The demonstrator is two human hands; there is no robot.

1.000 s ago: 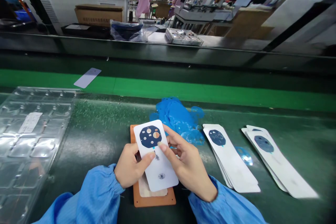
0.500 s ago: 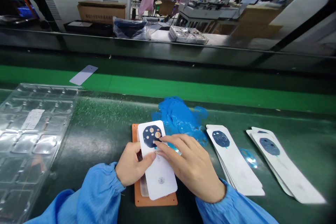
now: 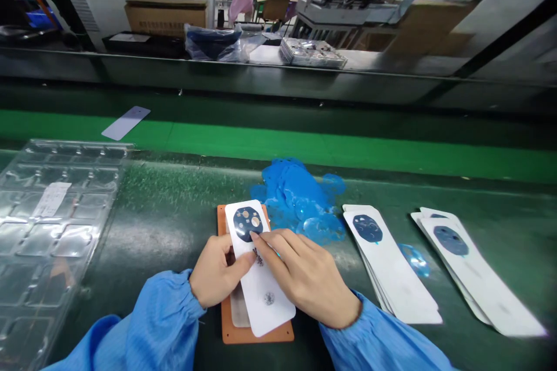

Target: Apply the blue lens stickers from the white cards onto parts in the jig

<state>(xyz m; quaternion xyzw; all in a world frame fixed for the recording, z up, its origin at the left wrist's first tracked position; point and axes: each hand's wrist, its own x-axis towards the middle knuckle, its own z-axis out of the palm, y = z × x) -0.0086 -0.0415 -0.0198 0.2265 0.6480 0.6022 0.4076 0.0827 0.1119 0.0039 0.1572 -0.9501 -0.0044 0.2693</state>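
Note:
My left hand (image 3: 221,272) grips a white phone back cover (image 3: 272,310) by its left edge, thumb on top. The cover lies tilted over an orange plate (image 3: 256,336), which has a pale panel (image 3: 239,310) on it. Near the cover's upper end is a dark round camera plate (image 3: 248,221) with several holes. My right hand (image 3: 304,278) reaches across from the right, fingers pressed together, fingertips at the camera plate's lower edge. A speck of turquoise shows between those fingers; what they hold is unclear, and the thumb is hidden.
Behind the cover lies a heap of blue films (image 3: 291,185). Stacked white covers (image 3: 400,278) and more covers (image 3: 483,278) are to the right, with a loose clear film (image 3: 413,259) between. A clear plastic tray (image 3: 56,243) is at left. Farther back lies a pale panel (image 3: 126,123).
My right fingers have drawn closer together and lowered over the cover. The shiny film beside them no longer shows there. Dark print below the camera plate is now partly visible.

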